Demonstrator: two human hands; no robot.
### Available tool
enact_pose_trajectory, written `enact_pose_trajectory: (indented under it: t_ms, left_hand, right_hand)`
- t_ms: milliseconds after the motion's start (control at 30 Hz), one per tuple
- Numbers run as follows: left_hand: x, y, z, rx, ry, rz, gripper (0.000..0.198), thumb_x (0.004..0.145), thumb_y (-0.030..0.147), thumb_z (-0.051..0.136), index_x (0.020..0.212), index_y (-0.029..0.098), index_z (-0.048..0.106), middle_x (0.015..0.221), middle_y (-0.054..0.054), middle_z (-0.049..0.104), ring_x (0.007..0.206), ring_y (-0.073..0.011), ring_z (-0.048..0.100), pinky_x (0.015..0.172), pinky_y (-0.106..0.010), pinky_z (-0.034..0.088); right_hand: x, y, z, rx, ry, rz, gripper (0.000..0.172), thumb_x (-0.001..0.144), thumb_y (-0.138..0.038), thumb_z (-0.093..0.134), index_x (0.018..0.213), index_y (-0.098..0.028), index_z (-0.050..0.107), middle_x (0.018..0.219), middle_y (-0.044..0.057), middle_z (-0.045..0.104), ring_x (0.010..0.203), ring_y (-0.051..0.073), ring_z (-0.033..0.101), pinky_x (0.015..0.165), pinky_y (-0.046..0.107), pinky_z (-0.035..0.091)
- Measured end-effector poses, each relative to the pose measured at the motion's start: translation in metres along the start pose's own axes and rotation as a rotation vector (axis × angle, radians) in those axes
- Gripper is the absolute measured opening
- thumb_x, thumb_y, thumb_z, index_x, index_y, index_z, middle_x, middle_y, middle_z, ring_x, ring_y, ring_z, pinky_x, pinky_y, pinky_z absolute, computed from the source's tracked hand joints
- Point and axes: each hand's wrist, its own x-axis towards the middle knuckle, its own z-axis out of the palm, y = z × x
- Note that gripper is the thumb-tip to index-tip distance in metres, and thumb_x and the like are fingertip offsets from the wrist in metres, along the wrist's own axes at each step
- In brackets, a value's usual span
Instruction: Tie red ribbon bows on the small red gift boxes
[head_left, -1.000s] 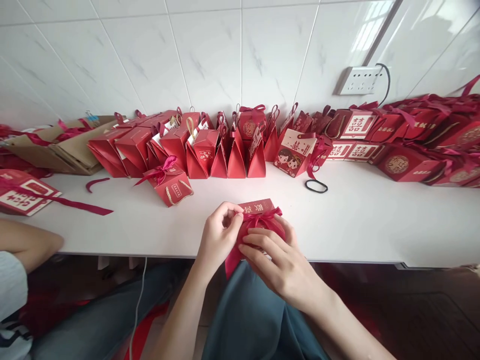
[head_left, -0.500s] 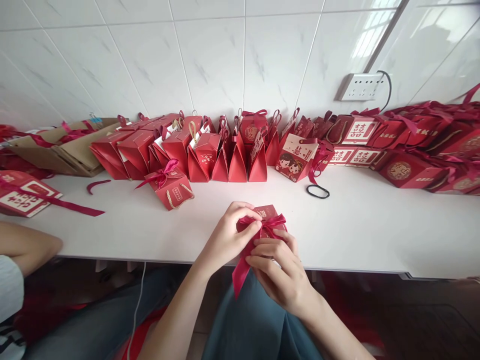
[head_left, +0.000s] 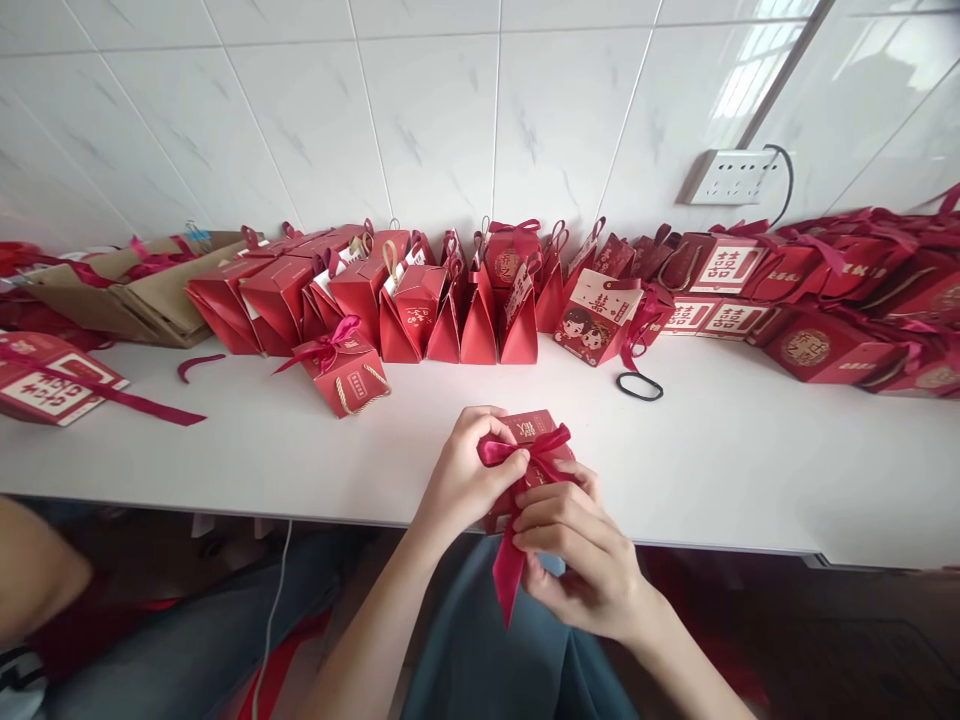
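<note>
A small red gift box (head_left: 534, 428) sits at the near edge of the white table (head_left: 750, 470), wrapped with a dark red ribbon (head_left: 510, 570). My left hand (head_left: 465, 475) pinches a ribbon loop on top of the box. My right hand (head_left: 581, 555) is closed on the ribbon just below the box, and a loose tail hangs down over my lap. Both hands press against the box's near side.
A long row of red gift boxes (head_left: 420, 305) lines the tiled wall, with more piled at the right (head_left: 825, 290). One tied box (head_left: 345, 365) and a black hair band (head_left: 640, 386) lie nearer. Another person's arm (head_left: 30, 575) shows at lower left. A wall socket (head_left: 731, 176) is at right.
The ribbon tail has been pulled lower toward my lap. My right hand slid down off the box top; the left hand now pinches the loop.
</note>
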Motion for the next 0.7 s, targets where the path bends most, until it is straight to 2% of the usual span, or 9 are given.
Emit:
enact_pose_trajectory:
  t_ms: [133, 233, 267, 333, 433, 500, 567, 633, 700]
  left_hand:
    - [0.001, -0.001, 0.0, 0.001, -0.009, -0.001, 0.008, 0.073, 0.023, 0.062, 0.071, 0.02, 0.054, 0.112, -0.006, 0.055, 0.111, -0.023, 0.055, 0.1, -0.037, 0.04]
    - [0.002, -0.001, -0.001, 0.007, -0.026, 0.005, 0.009, 0.074, 0.023, 0.063, 0.072, 0.02, 0.055, 0.109, -0.006, 0.055, 0.113, -0.0232, 0.054, 0.101, -0.038, 0.04]
    - [0.002, -0.001, -0.002, 0.015, -0.032, 0.006, 0.008, 0.074, 0.023, 0.063, 0.072, 0.02, 0.055, 0.109, -0.006, 0.054, 0.112, -0.023, 0.055, 0.1, -0.038, 0.04]
    - [0.002, 0.0, -0.003, 0.047, -0.045, 0.01, 0.007, 0.075, 0.022, 0.062, 0.075, 0.021, 0.055, 0.11, -0.005, 0.054, 0.109, -0.0223, 0.056, 0.098, -0.037, 0.042]
    - [0.001, 0.003, -0.004, 0.106, -0.059, 0.037, 0.006, 0.077, 0.021, 0.06, 0.081, 0.022, 0.056, 0.107, -0.003, 0.056, 0.105, -0.0215, 0.059, 0.093, -0.035, 0.046]
    - [0.001, 0.004, -0.005, 0.132, -0.065, 0.058, 0.008, 0.078, 0.021, 0.059, 0.085, 0.023, 0.057, 0.105, -0.003, 0.057, 0.104, -0.0212, 0.059, 0.093, -0.035, 0.046]
    - [0.001, 0.003, -0.005, 0.153, -0.071, 0.066, 0.011, 0.078, 0.021, 0.058, 0.089, 0.023, 0.059, 0.106, -0.003, 0.058, 0.104, -0.0206, 0.059, 0.094, -0.035, 0.046]
    - [-0.001, 0.002, -0.005, 0.177, -0.049, 0.079, 0.014, 0.078, 0.022, 0.059, 0.092, 0.023, 0.059, 0.107, -0.003, 0.058, 0.105, -0.0203, 0.058, 0.095, -0.035, 0.045]
    - [-0.004, 0.002, -0.005, 0.215, 0.042, 0.119, 0.02, 0.078, 0.025, 0.06, 0.098, 0.022, 0.058, 0.11, -0.005, 0.058, 0.107, -0.021, 0.056, 0.095, -0.036, 0.044]
  right_hand:
    - [-0.001, -0.005, -0.01, -0.03, -0.068, -0.053, 0.011, 0.076, -0.01, 0.051, 0.078, -0.021, 0.055, 0.067, 0.0, 0.064, 0.074, 0.017, 0.064, 0.085, 0.041, 0.044]
    - [0.001, -0.003, -0.024, -0.085, 0.016, -0.061, 0.012, 0.075, -0.009, 0.049, 0.072, -0.02, 0.054, 0.062, 0.001, 0.06, 0.065, 0.017, 0.059, 0.078, 0.04, 0.045]
    - [0.003, 0.001, -0.029, -0.107, 0.069, 0.022, 0.014, 0.077, -0.01, 0.047, 0.069, -0.02, 0.051, 0.06, 0.0, 0.057, 0.059, 0.016, 0.055, 0.071, 0.037, 0.045]
    - [0.009, 0.012, -0.035, -0.141, 0.119, 0.353, 0.026, 0.086, -0.017, 0.043, 0.061, -0.021, 0.044, 0.054, -0.001, 0.048, 0.051, 0.013, 0.044, 0.056, 0.031, 0.039]
    - [0.023, 0.033, -0.036, -0.109, -0.004, 0.857, 0.041, 0.093, -0.04, 0.038, 0.056, -0.021, 0.038, 0.05, -0.004, 0.036, 0.047, 0.011, 0.033, 0.046, 0.026, 0.03]
    - [0.029, 0.043, -0.032, -0.034, -0.131, 0.96, 0.045, 0.09, -0.05, 0.042, 0.056, -0.021, 0.038, 0.05, -0.004, 0.037, 0.048, 0.011, 0.033, 0.047, 0.025, 0.029]
    - [0.031, 0.048, -0.029, 0.028, -0.204, 0.965, 0.044, 0.086, -0.053, 0.048, 0.058, -0.02, 0.04, 0.052, -0.004, 0.042, 0.051, 0.011, 0.037, 0.049, 0.024, 0.03]
    - [0.03, 0.049, -0.026, 0.099, -0.206, 0.967, 0.041, 0.084, -0.052, 0.052, 0.061, -0.02, 0.044, 0.056, -0.003, 0.047, 0.053, 0.011, 0.04, 0.051, 0.024, 0.032]
    - [0.027, 0.049, -0.026, 0.227, -0.186, 0.981, 0.039, 0.083, -0.051, 0.054, 0.063, -0.019, 0.047, 0.058, -0.003, 0.049, 0.054, 0.011, 0.042, 0.051, 0.024, 0.034]
